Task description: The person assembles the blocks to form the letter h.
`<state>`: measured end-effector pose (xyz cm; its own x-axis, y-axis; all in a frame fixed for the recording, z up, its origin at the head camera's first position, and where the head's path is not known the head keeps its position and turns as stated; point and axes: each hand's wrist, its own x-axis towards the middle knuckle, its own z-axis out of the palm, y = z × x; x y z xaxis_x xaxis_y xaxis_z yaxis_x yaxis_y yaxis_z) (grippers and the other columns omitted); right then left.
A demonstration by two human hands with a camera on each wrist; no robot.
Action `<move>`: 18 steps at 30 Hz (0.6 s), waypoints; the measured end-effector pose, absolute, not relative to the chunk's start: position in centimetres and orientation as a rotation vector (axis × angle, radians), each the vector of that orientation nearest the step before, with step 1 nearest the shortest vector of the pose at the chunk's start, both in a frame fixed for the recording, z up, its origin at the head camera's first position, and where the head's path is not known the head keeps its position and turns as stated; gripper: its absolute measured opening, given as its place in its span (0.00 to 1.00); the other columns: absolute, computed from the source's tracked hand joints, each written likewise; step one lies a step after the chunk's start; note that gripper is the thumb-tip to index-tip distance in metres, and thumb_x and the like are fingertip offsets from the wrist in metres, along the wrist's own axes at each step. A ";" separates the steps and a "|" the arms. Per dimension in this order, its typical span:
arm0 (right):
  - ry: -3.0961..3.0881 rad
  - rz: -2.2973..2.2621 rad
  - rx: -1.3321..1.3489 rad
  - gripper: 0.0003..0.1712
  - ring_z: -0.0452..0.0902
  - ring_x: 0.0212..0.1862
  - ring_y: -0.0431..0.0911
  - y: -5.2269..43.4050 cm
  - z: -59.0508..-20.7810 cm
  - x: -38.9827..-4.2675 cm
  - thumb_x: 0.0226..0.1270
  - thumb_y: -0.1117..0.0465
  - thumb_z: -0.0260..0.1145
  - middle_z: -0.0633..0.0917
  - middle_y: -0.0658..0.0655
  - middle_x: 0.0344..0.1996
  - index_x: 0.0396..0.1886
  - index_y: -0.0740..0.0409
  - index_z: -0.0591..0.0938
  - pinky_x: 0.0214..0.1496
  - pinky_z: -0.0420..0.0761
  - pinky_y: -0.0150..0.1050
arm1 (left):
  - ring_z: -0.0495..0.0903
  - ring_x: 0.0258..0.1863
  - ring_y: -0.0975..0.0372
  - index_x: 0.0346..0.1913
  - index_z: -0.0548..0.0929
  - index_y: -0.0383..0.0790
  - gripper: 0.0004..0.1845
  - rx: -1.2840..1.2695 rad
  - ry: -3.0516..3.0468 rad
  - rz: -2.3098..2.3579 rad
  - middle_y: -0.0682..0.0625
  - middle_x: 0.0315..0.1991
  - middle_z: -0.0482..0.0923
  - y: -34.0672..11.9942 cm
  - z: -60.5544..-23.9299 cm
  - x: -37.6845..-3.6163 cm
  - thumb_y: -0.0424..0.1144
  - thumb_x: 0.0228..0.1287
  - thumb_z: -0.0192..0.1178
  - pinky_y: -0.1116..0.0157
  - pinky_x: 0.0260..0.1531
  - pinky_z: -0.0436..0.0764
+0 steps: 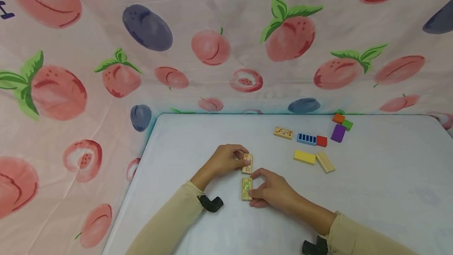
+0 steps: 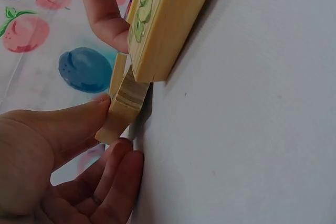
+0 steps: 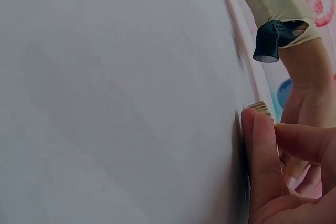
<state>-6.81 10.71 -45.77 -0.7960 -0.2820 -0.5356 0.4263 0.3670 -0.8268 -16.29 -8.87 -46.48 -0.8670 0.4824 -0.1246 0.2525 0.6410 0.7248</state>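
- Head view: nearest on the white table (image 1: 184,137), right hand (image 1: 274,192) curled round the green-picture wooden block (image 1: 246,188), fingers pinching its right long edge, block lying flat and lengthwise.
- Right wrist view: fingertips (image 3: 262,145) pressed to that block's edge at table level; little of the wood visible.
- Just beyond the green-picture wooden block, almost end to end with it, a second wooden block (image 1: 247,163), pinched at its far end by the left hand (image 1: 226,160).
- Left wrist view: thumb (image 2: 79,121) on the second block's side, fingers curled beneath; green-picture block close behind.
- Farther right of the green-picture wooden block: yellow block (image 1: 304,157) beside a plain wooden block (image 1: 325,162).
- Beyond those: patterned wooden block (image 1: 283,132), blue block (image 1: 306,139) touching a red block (image 1: 321,141).
- Farthest: purple block (image 1: 338,133), orange block (image 1: 338,118), green block (image 1: 347,124), near the fruit-print cloth (image 1: 226,42).
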 end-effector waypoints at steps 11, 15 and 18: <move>2.412 -1.127 -0.193 0.30 0.80 0.22 0.42 11.6 -45.2 -6.7 0.59 0.52 0.78 0.84 0.46 0.21 0.59 0.51 0.78 0.32 0.78 0.35 | 0.75 0.52 0.57 0.66 0.81 0.52 0.28 0.754 2.676 0.774 0.49 0.55 0.77 -10.6 -46.1 -16.0 0.52 0.64 0.71 0.57 0.55 0.76; 2.576 -0.960 -0.294 0.31 0.75 0.23 0.39 11.7 -45.2 -6.6 0.55 0.50 0.81 0.80 0.41 0.20 0.58 0.46 0.80 0.28 0.74 0.33 | 0.66 0.67 0.50 0.69 0.78 0.60 0.29 0.812 2.709 0.677 0.46 0.68 0.70 -11.1 -46.3 -15.7 0.56 0.65 0.68 0.47 0.62 0.68; 2.650 -0.858 -0.339 0.32 0.72 0.24 0.37 11.4 -45.1 -6.5 0.53 0.48 0.82 0.79 0.39 0.20 0.58 0.43 0.82 0.28 0.72 0.32 | 0.61 0.72 0.48 0.68 0.78 0.62 0.29 0.822 2.718 0.656 0.46 0.73 0.66 -11.3 -46.7 -15.7 0.58 0.65 0.67 0.46 0.61 0.65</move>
